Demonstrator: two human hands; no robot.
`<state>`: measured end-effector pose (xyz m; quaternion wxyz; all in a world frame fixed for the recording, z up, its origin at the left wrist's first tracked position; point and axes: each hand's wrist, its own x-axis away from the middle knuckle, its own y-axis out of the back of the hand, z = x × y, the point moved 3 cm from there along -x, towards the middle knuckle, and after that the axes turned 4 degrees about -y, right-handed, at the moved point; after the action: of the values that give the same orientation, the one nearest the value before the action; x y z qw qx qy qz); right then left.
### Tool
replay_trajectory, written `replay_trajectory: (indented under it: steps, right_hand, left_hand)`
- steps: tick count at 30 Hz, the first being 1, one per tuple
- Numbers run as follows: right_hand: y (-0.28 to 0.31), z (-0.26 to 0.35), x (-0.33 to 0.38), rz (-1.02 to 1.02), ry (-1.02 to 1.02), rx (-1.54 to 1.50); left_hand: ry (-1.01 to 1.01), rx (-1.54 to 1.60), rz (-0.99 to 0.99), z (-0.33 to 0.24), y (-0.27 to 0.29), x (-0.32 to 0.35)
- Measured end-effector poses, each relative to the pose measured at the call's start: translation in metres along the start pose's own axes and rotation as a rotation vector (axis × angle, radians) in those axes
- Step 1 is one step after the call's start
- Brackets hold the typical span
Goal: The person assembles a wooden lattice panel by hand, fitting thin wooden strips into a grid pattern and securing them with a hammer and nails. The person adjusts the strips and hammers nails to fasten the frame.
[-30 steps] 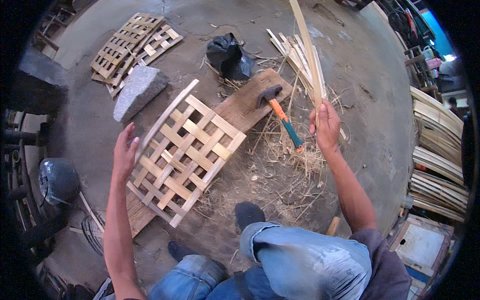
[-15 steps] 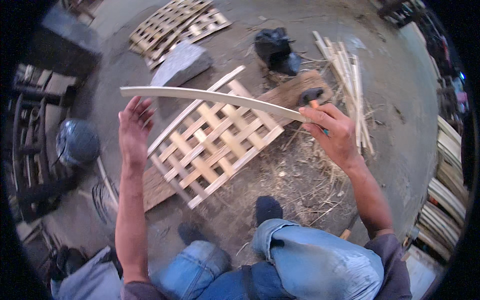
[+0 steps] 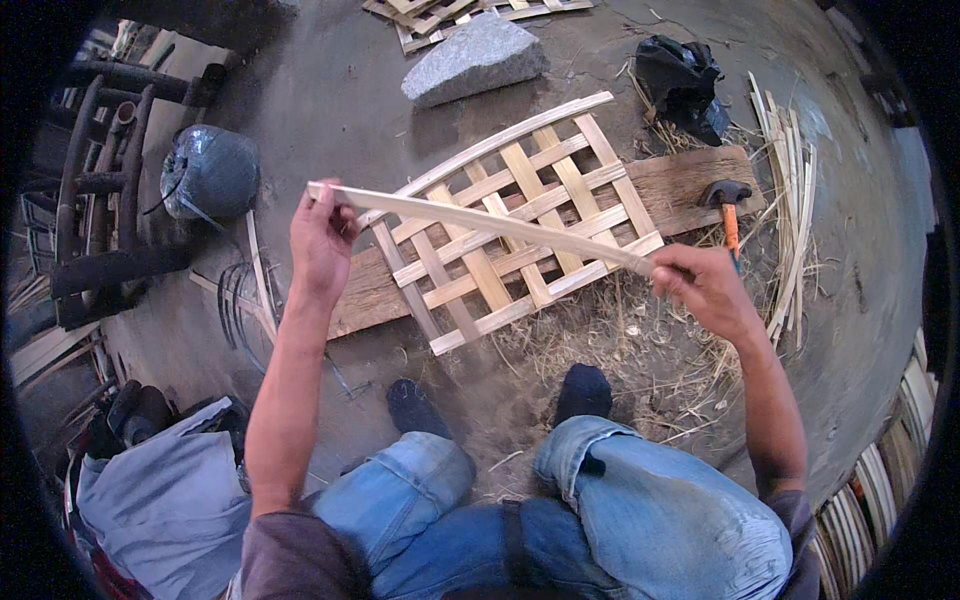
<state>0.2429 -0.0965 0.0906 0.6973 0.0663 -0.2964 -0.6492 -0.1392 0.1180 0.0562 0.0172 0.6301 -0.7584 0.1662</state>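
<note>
A long, pale bamboo strip [image 3: 490, 222] stretches between my hands, above a woven lattice panel. Its left end is pinched in my left hand [image 3: 325, 235], fingers curled closed. My right hand [image 3: 700, 285] grips the other end, which sits lower and nearer to me. Beneath the strip, the woven bamboo panel [image 3: 487, 283] rests slantwise on a brown wooden plank [image 3: 365, 290]. A hammer [image 3: 729, 210] with a dark head and orange handle lies at the plank's right end, just beyond my right hand.
A grey stone block [image 3: 475, 62] stands behind the panel, with more lattice panels [image 3: 520, 12] further back. Loose strips [image 3: 790, 215] and a black plastic bag [image 3: 680, 85] lie to the right. A wrapped round bundle [image 3: 212, 170] sits left. Shavings [image 3: 640, 345] litter the ground before my feet.
My left hand, open below the strip before, has closed on its left end. The strip now slopes straighter down to the right. The whole view has shifted, showing more of my legs.
</note>
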Motion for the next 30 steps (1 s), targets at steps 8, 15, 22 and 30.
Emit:
replay_trajectory:
  steps: [8,15,22,30]
  right_hand:
    - [-0.027,-0.055,0.019,0.226,-0.411,-0.550]
    - [-0.059,-0.091,0.033,0.104,-0.523,-0.927]
    - [-0.070,-0.094,0.035,0.080,-0.456,-1.144]
    - [-0.079,-0.126,0.059,-0.089,-0.422,-1.238]
  left_hand:
    - [0.459,-0.331,0.401,0.038,0.081,0.063]
    - [0.728,-0.309,0.592,0.042,0.103,0.120]
    - [0.798,-0.204,0.649,0.062,0.100,0.115]
    - [0.819,-0.405,0.770,0.105,0.076,0.105]
